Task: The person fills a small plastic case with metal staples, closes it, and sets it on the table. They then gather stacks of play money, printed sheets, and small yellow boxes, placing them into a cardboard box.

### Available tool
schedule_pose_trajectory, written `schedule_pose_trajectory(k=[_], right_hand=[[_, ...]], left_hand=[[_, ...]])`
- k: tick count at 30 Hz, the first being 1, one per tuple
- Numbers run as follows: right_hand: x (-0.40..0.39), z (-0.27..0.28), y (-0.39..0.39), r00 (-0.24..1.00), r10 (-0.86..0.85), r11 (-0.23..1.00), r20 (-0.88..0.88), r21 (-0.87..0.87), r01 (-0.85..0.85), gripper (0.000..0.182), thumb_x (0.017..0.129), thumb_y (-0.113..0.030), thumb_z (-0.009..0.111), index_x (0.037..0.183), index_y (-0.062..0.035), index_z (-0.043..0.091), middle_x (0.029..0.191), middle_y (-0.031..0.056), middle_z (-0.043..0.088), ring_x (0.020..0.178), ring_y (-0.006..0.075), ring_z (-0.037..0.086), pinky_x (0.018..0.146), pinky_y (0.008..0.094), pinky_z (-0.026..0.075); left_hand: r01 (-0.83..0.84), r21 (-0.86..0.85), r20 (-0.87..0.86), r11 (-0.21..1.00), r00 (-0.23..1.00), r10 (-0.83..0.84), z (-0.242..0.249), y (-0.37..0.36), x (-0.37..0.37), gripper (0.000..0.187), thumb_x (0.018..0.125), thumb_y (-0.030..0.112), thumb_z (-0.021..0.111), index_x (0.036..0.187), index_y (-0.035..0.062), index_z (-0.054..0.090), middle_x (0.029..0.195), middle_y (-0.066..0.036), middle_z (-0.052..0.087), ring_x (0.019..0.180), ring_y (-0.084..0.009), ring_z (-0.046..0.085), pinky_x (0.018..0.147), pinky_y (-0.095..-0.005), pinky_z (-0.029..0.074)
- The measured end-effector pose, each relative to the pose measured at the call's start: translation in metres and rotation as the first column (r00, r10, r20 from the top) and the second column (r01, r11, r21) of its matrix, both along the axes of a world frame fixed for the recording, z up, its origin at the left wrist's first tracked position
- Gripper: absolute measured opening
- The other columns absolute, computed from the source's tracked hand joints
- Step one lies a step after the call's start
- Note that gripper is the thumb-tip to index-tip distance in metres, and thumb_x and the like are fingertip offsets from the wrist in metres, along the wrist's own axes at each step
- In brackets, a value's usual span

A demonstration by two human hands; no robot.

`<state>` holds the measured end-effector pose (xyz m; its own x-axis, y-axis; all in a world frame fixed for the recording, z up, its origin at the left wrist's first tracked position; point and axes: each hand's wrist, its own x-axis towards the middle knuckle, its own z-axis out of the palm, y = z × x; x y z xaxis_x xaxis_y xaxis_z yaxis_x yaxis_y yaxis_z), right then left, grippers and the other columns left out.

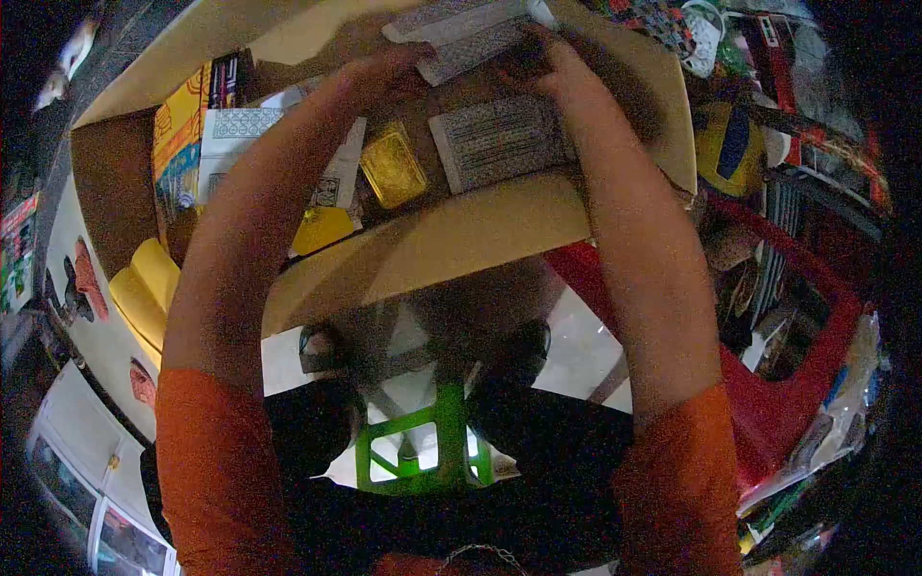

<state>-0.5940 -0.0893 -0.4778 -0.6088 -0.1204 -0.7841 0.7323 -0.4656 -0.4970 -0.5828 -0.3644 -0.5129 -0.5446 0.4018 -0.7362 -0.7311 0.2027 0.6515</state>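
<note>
Near the top of the view, my left hand (396, 73) and my right hand (540, 60) hold a grey-white printed booklet (471, 40) from its two sides. Dense text covers its pages, and shadow hides part of my right fingers. Beneath the hands is a large cardboard box (432, 257). Inside it, a second printed booklet (495, 142) lies below my right hand. Beside that booklet sits a shiny gold-coloured pack (393, 165). White printed sheets (235, 130) lie partly behind my left forearm, along with a yellow piece (323, 230).
Colourful yellow packets (181, 110) stand at the box's left end, and a yellow folder (144, 288) leans outside it. A red plastic chair (768, 422) is on the right, near a yellow and blue object (732, 152). Below me is a green stool (408, 437).
</note>
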Motion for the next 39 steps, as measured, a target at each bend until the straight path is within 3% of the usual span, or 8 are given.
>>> schedule_pose_trajectory(k=[7, 9, 17, 19, 24, 30, 35, 39], right_hand=[[-0.005, -0.034, -0.008, 0.978, 0.164, 0.985, -0.13, -0.033, -0.169, 0.036, 0.095, -0.033, 0.069, 0.123, -0.0121, 0.059, 0.112, 0.0099, 0.064, 0.107, 0.026, 0.062, 0.086, 0.0487, 0.059], [0.007, -0.006, -0.036, 0.969, 0.239, 0.925, -0.067, 0.318, -0.207, 0.035, 0.095, -0.033, 0.068, 0.122, -0.0117, 0.06, 0.114, 0.0081, 0.064, 0.109, 0.0252, 0.062, 0.087, 0.0433, 0.059], [0.011, -0.041, -0.017, 0.892, 0.222, 0.967, -0.395, -0.025, -0.252, 0.044, 0.096, -0.046, 0.061, 0.124, -0.0121, 0.061, 0.119, 0.0088, 0.064, 0.107, 0.025, 0.061, 0.088, 0.0457, 0.056], [-0.001, -0.032, -0.026, 0.905, 0.272, 0.962, -0.328, 0.058, -0.268, 0.045, 0.097, -0.047, 0.06, 0.125, -0.0119, 0.061, 0.119, 0.0097, 0.065, 0.106, 0.0259, 0.062, 0.088, 0.0455, 0.056], [-0.008, 0.021, -0.057, 0.925, 0.372, 0.848, -0.08, 0.435, -0.304, 0.039, 0.097, -0.039, 0.06, 0.122, -0.0088, 0.064, 0.115, 0.0124, 0.068, 0.103, 0.0262, 0.065, 0.088, 0.0429, 0.055], [0.011, 0.14, -0.046, 0.761, 0.609, 0.788, -0.224, 0.272, -0.552, 0.038, 0.091, -0.036, 0.067, 0.114, -0.0051, 0.066, 0.108, 0.0115, 0.071, 0.1, 0.023, 0.067, 0.087, 0.0422, 0.055], [0.017, 0.161, -0.046, 0.847, 0.479, 0.805, -0.229, 0.499, -0.32, 0.04, 0.093, -0.036, 0.061, 0.106, 0.0018, 0.067, 0.099, 0.0124, 0.07, 0.085, 0.0269, 0.066, 0.071, 0.0427, 0.051], [0.019, 0.111, -0.033, 0.883, 0.46, 0.888, -0.091, 0.075, -0.454, 0.043, 0.093, -0.035, 0.063, 0.123, -0.005, 0.063, 0.114, 0.0102, 0.069, 0.1, 0.0246, 0.069, 0.093, 0.0443, 0.054]], left_hand=[[0.22, -0.099, -0.08, 0.97, 0.97, -0.228, 0.018, -0.001, 0.001, 0.044, 0.092, 0.045, 0.061, 0.118, 0.0088, 0.064, 0.1, -0.007, 0.069, 0.077, -0.0206, 0.062, 0.071, -0.0383, 0.052], [0.272, -0.08, -0.159, 0.959, 0.946, -0.281, -0.013, 0.007, 0.004, 0.042, 0.093, 0.044, 0.061, 0.116, 0.0089, 0.065, 0.099, -0.007, 0.069, 0.078, -0.02, 0.062, 0.072, -0.0377, 0.053], [0.37, -0.395, -0.205, 0.841, 0.857, -0.473, 0.028, -0.002, 0.01, 0.039, 0.096, 0.041, 0.057, 0.116, 0.0092, 0.067, 0.103, -0.01, 0.069, 0.09, -0.0225, 0.067, 0.081, -0.0405, 0.055], [0.275, -0.704, -0.664, 0.655, 0.073, -0.744, 0.029, -0.02, 0.014, 0.044, 0.094, 0.046, 0.059, 0.117, 0.0096, 0.067, 0.099, -0.013, 0.07, 0.092, -0.0264, 0.068, 0.08, -0.0426, 0.055], [0.344, -0.425, -0.673, 0.837, 0.498, -0.547, 0.06, -0.072, -0.03, 0.052, 0.095, 0.049, 0.058, 0.13, 0.0098, 0.057, 0.118, -0.012, 0.061, 0.103, -0.0243, 0.064, 0.089, -0.0415, 0.05], [0.129, 0.142, -0.339, 0.981, 0.938, -0.075, 0.119, -0.071, -0.021, 0.069, 0.097, 0.052, 0.056, 0.149, 0.0102, 0.041, 0.145, -0.01, 0.049, 0.119, -0.0211, 0.057, 0.102, -0.0397, 0.043], [0.02, 0.47, -0.247, 0.882, 0.963, 0.11, 0.144, -0.027, -0.004, 0.092, 0.089, 0.066, 0.061, 0.16, 0.0225, 0.021, 0.159, -0.015, 0.036, 0.144, -0.0199, 0.038, 0.114, -0.0328, 0.036], [-0.268, 0.505, -0.153, 0.82, 0.908, 0.39, 0.123, 0.0, 0.01, 0.047, 0.096, 0.044, 0.062, 0.119, 0.003, 0.065, 0.106, -0.011, 0.071, 0.093, -0.0225, 0.069, 0.082, -0.0419, 0.057]])
